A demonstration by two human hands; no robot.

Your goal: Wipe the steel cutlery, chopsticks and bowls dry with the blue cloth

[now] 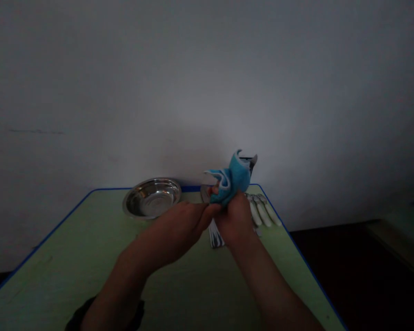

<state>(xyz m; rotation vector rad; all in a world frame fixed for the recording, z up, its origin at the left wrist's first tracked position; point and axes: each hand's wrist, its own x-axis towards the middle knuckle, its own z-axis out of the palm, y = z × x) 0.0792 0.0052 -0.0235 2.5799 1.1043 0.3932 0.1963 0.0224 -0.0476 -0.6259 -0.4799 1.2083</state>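
Note:
A light-blue cloth [239, 177] with a pale edge is bunched up above the table in front of me. My right hand [234, 216] is closed around its lower part. Close against it, my left hand [189, 220] is closed at the cloth's lower left end, fingertips showing behind the folds. A dark, shiny metal piece [253, 162] sticks out past the cloth's upper right; its kind and the rest of it are hidden. Under my hands lie several metal utensils with striped-looking handles [215, 235], partly covered. Several spoon-like utensils with pale handles [264, 214] lie to the right.
A round stainless steel basin [152, 197] stands at the back left of the pale green table [189, 294]. The table has a blue edge [307, 259] and its far side meets a grey wall [193, 92]. Dark floor [352, 271] shows on the right.

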